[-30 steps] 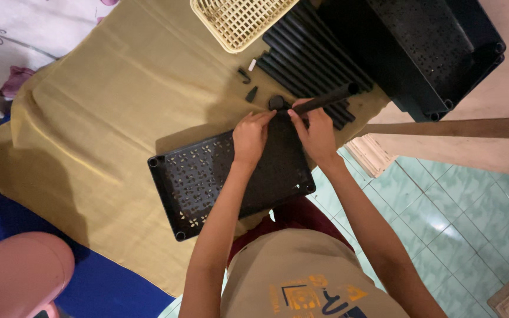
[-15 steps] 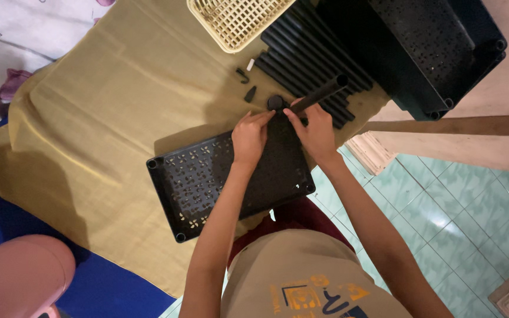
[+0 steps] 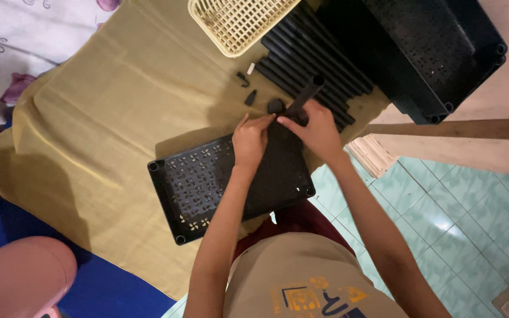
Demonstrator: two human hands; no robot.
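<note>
A cream basket (image 3: 240, 20) is seen at top centre; a pink stool (image 3: 19, 277) is seen at lower left.

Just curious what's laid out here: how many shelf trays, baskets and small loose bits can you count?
Black perforated trays: 2, one under the hands, one upper right
Yellow basket: 1
Small black loose pieces: 3
Total: 6

The person wore a beige short-sleeved shirt (image 3: 301, 277) at the bottom centre of the frame, with a printed design in dark blue and orange-yellow on its front near the lower edge. A dark red garment (image 3: 301, 215) showed just above it, towards the middle. Both forearms were bare, with no sleeves, watch or bands. The left hand (image 3: 250, 140) and right hand (image 3: 316, 131) wore no gloves or rings.
</note>
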